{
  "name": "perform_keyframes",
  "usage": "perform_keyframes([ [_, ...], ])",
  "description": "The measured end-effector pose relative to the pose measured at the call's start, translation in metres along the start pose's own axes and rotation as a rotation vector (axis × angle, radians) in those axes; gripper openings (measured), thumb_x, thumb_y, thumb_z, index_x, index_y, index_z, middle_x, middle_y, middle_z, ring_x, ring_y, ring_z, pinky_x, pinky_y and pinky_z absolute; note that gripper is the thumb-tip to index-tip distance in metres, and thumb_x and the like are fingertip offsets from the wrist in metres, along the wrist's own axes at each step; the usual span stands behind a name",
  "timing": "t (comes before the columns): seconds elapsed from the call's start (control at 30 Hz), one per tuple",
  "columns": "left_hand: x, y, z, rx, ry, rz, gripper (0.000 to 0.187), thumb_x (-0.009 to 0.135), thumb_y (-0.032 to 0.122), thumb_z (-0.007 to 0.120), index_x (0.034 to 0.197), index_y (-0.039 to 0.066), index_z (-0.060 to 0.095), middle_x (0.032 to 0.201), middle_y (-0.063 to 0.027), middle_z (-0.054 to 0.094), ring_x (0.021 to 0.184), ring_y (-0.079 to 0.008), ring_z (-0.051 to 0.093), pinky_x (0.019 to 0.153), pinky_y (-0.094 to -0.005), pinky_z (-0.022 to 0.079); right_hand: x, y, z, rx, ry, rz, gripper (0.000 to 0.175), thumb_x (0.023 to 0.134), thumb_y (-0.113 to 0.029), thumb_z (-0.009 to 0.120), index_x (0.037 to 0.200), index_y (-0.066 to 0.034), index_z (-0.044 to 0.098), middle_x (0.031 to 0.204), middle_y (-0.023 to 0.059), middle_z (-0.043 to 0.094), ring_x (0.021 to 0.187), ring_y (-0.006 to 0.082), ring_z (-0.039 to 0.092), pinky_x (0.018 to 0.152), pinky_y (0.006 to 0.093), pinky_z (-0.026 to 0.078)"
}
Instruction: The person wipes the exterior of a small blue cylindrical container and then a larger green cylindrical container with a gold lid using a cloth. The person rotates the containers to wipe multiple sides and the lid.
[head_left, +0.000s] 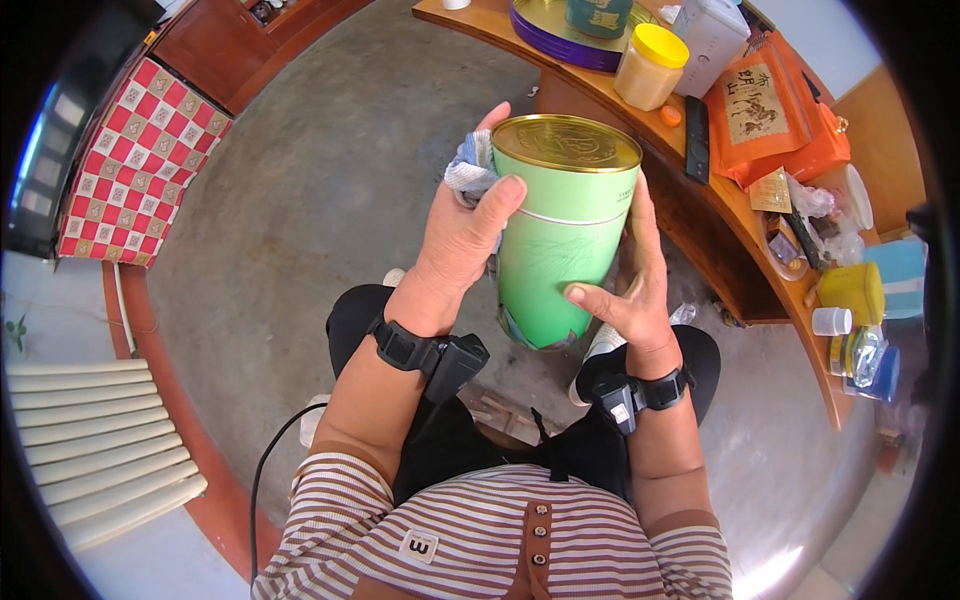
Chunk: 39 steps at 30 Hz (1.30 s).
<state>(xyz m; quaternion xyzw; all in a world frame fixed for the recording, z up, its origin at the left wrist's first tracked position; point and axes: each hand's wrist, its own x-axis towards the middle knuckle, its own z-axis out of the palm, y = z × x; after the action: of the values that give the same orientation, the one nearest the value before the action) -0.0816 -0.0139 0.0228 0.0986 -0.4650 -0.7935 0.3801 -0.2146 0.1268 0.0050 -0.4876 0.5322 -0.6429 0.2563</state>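
Note:
Between my two hands is a tall green canister (562, 247) with a gold metal lid (568, 142). It is held above the floor in front of my knees, tilted so the lid and one side show. My left hand (465, 232) presses on its left side, thumb just under the lid, and also holds a crumpled grey-blue cloth (474, 166). My right hand (637, 285) supports the lower right side, its thumb across the front and its fingers along the edge. Dark patterned patches mark the canister's bottom rim.
A curved-looking wooden table (750, 240) runs along the right. On it stand a yellow-lidded jar (651, 67), a round purple-edged tray (559, 46), a black remote control (697, 139), an orange bag (761, 105) and a yellow container (851, 292). A white radiator (105, 450) is at left.

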Motion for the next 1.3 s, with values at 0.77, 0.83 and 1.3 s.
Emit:
perform_keyframes([
  [0.77, 0.005, -0.019, -0.004, 0.790, -0.146, 0.667, 0.061, 0.103, 0.024, 0.050, 0.153, -0.004, 0.027, 0.158, -0.0236, 0.028, 0.142, -0.0348, 0.037, 0.115, -0.0399, 0.029, 0.002, 0.008, 0.018, 0.004, 0.113, 0.131, 0.116, 0.053, -0.017, 0.091, 0.146, -0.0029, 0.023, 0.134, 0.0137, 0.053, 0.125, 0.0247, 0.053, 0.106, 0.0393, 0.044],
  [0.83, 0.002, -0.023, 0.000, 0.907, -0.153, 0.750, 0.065, 0.099, 0.022, 0.055, 0.153, -0.002, 0.027, 0.160, -0.0262, 0.021, 0.142, -0.0407, 0.035, 0.116, -0.0414, 0.029, 0.004, 0.012, 0.022, -0.092, 0.157, 0.094, 0.117, 0.054, -0.017, 0.091, 0.147, -0.0031, 0.021, 0.135, 0.0142, 0.053, 0.125, 0.0249, 0.054, 0.105, 0.0391, 0.045],
  [1.3, -0.013, -0.015, 0.007, 0.589, -0.094, 0.234, 0.111, 0.082, 0.025, 0.081, 0.157, 0.001, 0.003, 0.145, -0.0183, 0.046, 0.133, -0.0251, 0.047, 0.109, -0.0384, 0.039, -0.002, 0.013, 0.033, -0.332, 0.260, -0.058, 0.119, 0.056, -0.015, 0.092, 0.150, -0.0017, 0.021, 0.139, 0.0190, 0.047, 0.123, 0.0311, 0.055, 0.103, 0.0389, 0.046],
])
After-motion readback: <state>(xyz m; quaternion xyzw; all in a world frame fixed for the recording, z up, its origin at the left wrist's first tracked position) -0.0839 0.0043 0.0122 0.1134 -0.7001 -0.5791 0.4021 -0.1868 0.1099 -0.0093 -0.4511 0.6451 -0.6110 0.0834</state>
